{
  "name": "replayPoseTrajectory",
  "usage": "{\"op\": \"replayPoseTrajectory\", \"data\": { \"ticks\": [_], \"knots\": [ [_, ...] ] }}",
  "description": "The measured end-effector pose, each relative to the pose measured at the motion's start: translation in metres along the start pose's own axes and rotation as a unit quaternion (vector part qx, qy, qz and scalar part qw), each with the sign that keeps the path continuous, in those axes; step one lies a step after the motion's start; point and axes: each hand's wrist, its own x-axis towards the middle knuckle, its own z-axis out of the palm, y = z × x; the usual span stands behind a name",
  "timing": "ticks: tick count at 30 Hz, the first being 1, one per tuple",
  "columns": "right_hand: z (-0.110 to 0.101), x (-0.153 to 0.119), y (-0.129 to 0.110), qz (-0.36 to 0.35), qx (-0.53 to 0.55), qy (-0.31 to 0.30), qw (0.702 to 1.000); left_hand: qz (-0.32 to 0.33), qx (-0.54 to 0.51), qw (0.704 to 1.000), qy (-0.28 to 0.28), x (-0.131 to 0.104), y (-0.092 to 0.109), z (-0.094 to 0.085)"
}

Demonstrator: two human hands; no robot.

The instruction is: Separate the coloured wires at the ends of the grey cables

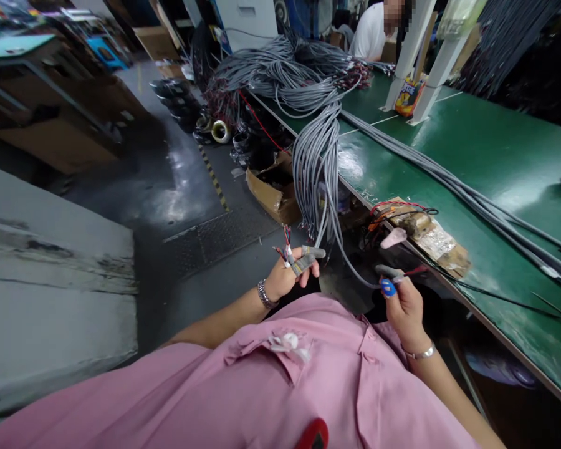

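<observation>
A slim grey cable (350,263) curves slackly down and right from the hanging bundle (315,149) into the right hand (404,305), with reddish wire beyond the fingers. Cable ends (287,238) jut upward from the left hand (290,269), their fine, multicoloured wires splayed. The grey bundle droops over the desk's (509,149) left edge.

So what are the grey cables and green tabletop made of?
The grey cables look sheathed in satin plastic, judging by their soft sheen and loose bends. The green tabletop is glossy, reflecting light in patches: perhaps rubber or laminate.
</observation>
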Motion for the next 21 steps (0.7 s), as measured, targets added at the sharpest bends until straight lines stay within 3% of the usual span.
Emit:
{"op": "replayPoseTrajectory", "data": {
  "ticks": [3, 5, 10, 15, 18, 21],
  "knots": [
    [0.015, 0.002, -0.001, 0.018, 0.055, -0.073, 0.996, 0.011, -0.049, 0.998, -0.048, 0.013, 0.013, 0.019],
    [0.025, 0.003, -0.004, 0.046, 0.109, -0.103, 0.988, 0.033, -0.017, 0.994, -0.100, 0.022, 0.024, 0.037],
    [0.041, 0.003, -0.011, 0.184, 0.284, -0.083, 0.937, 0.012, 0.042, 0.973, -0.227, 0.032, 0.035, 0.079],
    [0.043, 0.002, -0.009, 0.257, 0.347, -0.076, 0.899, -0.017, 0.064, 0.984, -0.168, 0.033, 0.014, 0.090],
    [0.036, 0.004, -0.005, 0.260, 0.322, -0.081, 0.907, -0.026, 0.055, 0.991, -0.116, 0.034, 0.004, 0.085],
    [0.025, 0.009, -0.005, 0.253, 0.276, -0.021, 0.927, -0.047, 0.039, 0.995, -0.085, 0.034, 0.004, 0.079]
  ]
}}
